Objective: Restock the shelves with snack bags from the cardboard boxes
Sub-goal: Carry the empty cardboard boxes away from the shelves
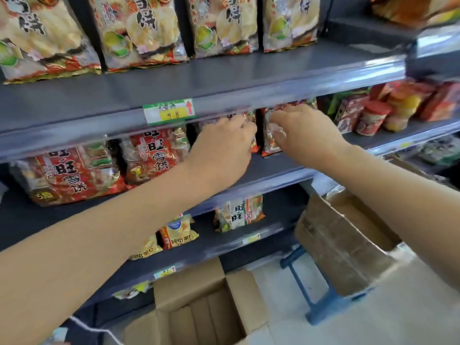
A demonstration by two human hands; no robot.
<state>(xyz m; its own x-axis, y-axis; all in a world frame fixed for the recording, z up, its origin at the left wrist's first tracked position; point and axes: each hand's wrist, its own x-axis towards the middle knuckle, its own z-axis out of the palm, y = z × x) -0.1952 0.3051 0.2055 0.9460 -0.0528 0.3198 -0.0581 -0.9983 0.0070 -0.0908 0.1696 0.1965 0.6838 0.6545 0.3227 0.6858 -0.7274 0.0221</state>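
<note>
Both my hands reach into the middle shelf (273, 170). My left hand (221, 150) grips the top of a red snack bag (250, 120) standing there, mostly hidden behind the hand. My right hand (306, 133) pinches the top of a neighbouring red snack bag (270, 143), also upright on the shelf. Two more red snack bags (72, 175) stand to the left on the same shelf. An open cardboard box (199, 307) sits on the floor below, and another cardboard box (348, 242) lies on a blue cart (321, 305) at the right.
The top shelf (224, 78) holds a row of large pale snack bags (146, 31). A price label (169, 111) hangs on its front rail. Jars and red packs (388, 108) fill the middle shelf at the right. Lower shelves hold a few small bags (239, 214).
</note>
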